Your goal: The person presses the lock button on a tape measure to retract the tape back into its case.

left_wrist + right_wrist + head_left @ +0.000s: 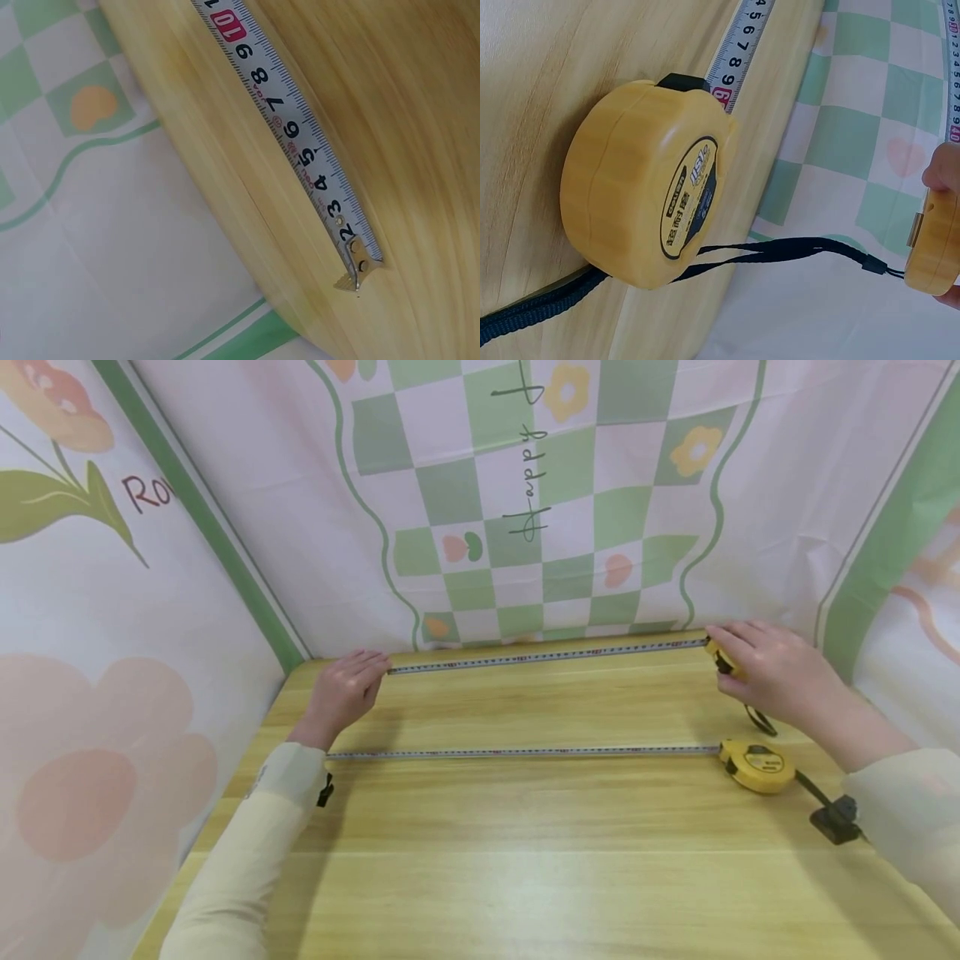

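Observation:
Two yellow tape measures are pulled out side by side across the table. With its fingertips my left hand [345, 689] pinches the free end of the farther blade [525, 658]. My right hand [780, 672] grips that tape's yellow case [934, 240], its black strap hanging below. That blade runs straight between both hands, near the back edge. Closer to me lies the second tape measure [759, 767], resting on the wood by itself. Its blade [525, 752] stretches left until my left sleeve covers the end. The left wrist view shows its metal hook [361, 264] by the 2 mark.
The wooden table [510, 843] ends at a printed cloth [517, 510] behind it, with more cloth at both sides. A black device [836, 818] sits by my right sleeve, and another dark piece [326, 791] by my left cuff.

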`<control>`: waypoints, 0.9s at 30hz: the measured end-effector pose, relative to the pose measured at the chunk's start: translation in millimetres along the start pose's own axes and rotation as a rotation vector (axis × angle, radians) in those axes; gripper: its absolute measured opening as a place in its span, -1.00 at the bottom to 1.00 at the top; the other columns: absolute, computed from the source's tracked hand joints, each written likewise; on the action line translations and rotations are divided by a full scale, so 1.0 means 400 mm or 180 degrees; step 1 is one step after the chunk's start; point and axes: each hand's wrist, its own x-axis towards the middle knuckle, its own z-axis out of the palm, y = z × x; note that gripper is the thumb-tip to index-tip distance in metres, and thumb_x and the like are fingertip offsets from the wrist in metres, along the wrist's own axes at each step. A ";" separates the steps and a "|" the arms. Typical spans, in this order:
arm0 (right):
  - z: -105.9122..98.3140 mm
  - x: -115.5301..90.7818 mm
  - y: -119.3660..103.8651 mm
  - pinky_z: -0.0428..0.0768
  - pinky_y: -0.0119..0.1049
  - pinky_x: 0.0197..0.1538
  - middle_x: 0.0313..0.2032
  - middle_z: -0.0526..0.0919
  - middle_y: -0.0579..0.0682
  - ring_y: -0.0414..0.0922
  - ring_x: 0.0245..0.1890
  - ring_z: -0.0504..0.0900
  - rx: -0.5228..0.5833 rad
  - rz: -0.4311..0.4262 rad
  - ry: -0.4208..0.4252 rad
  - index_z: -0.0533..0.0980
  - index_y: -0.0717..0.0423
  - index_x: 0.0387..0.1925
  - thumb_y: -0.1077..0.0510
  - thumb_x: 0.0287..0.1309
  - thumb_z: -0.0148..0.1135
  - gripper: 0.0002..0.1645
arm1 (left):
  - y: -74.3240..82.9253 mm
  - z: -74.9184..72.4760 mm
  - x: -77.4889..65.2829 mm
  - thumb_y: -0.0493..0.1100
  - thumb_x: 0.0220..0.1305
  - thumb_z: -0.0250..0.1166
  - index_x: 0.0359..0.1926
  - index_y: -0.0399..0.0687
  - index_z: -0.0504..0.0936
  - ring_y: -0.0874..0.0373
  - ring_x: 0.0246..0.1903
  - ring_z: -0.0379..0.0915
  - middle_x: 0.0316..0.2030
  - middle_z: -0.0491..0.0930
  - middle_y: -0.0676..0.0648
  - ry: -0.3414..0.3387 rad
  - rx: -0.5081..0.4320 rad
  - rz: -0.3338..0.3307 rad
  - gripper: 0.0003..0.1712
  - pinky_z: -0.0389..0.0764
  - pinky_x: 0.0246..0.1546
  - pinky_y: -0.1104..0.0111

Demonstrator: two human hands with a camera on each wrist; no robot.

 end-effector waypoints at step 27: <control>0.005 0.013 -0.013 0.54 0.29 -0.11 -0.06 0.57 0.41 0.37 -0.15 0.55 -0.0053 -0.0055 -0.0058 0.44 0.44 0.11 -0.01 0.05 0.04 -0.30 | 0.012 0.018 0.026 -0.44 0.14 0.31 -0.20 -0.36 0.71 -0.16 -0.19 0.66 -0.22 0.69 -0.30 -0.0043 -0.0124 0.0072 -0.82 0.64 -0.03 0.06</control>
